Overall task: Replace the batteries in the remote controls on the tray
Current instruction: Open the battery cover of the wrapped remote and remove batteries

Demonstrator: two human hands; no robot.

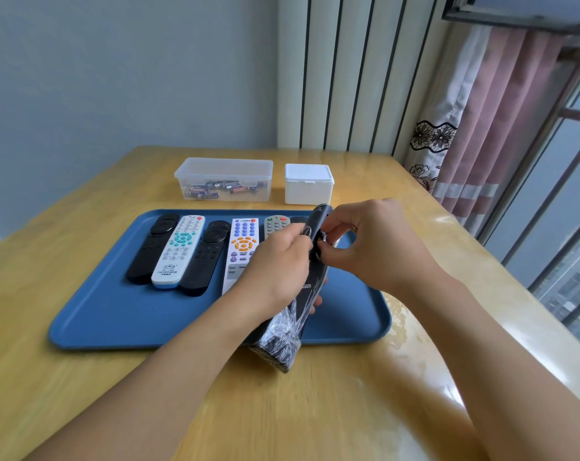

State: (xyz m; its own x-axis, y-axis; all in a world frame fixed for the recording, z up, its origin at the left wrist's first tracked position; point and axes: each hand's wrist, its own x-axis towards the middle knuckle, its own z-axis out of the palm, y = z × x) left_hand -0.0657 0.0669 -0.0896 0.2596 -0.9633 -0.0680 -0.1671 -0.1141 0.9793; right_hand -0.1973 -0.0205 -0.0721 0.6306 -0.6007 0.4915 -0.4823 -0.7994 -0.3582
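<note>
Head view, frame centre: wrapped black remote (315, 261) gripped by left hand (275, 264); right hand (371, 241) pinches at it, likely battery compartment; batteries probably swapped next.

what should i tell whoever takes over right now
Left hand grips a dark remote wrapped in plastic film, lifted above the blue tray.
Right hand pinches something at its upper part; what exactly is hidden.
Five remotes lie in a row on the tray.
Batteries sit in the clear box; the white box is closed.
Done: unclear. Left: finish this remote, then the others.
</note>
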